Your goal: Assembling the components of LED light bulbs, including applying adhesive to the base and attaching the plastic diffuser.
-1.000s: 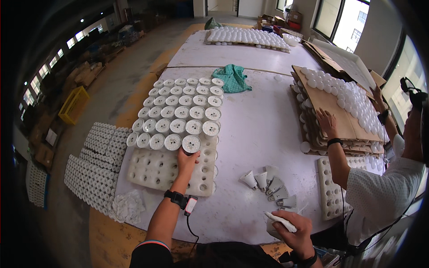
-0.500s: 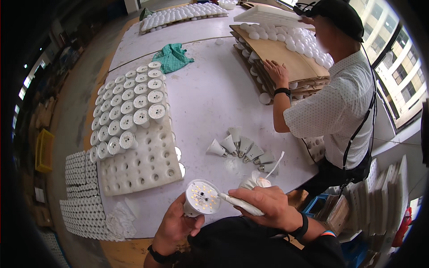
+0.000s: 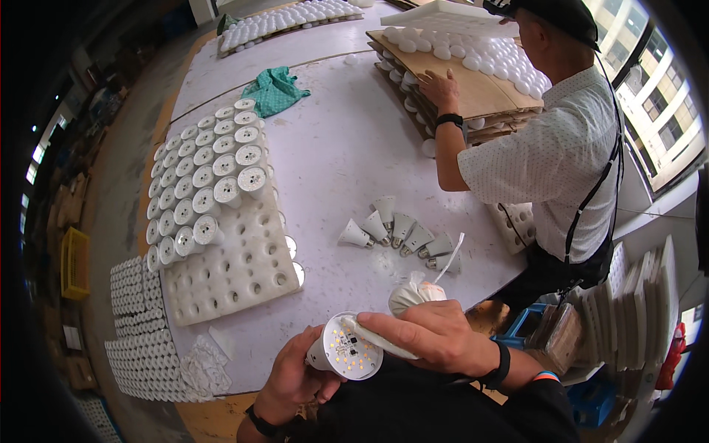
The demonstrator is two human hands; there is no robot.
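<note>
My left hand [image 3: 289, 375] is wrapped round the white body of an open LED bulb base [image 3: 354, 363], its face with yellow chips turned up toward me. In my right hand [image 3: 447, 338] is a soft white squeeze bag [image 3: 406, 297], gathered at the top, with a thin white strip sticking out. The bag's narrow end lies at the rim of the bulb base, partly covered by my index finger. Beyond my hands several loose bulb bases [image 3: 400, 227] lie in a fan on the table, metal screw ends toward me.
At left, a foam tray [image 3: 247, 275] with round holes carries rows of bulb bases [image 3: 203, 176]. Crumpled white plastic [image 3: 205, 368] and a green cloth [image 3: 275, 91] lie on the table [image 3: 325, 162]. A co-worker [image 3: 543, 140] stands at right beside stacked cardboard sheets [image 3: 473, 88] with white domes.
The bulb base has shifted right and down, turning in my left hand. The bag's narrow end has moved along its rim. The co-worker's hand has moved up and left over the cardboard.
</note>
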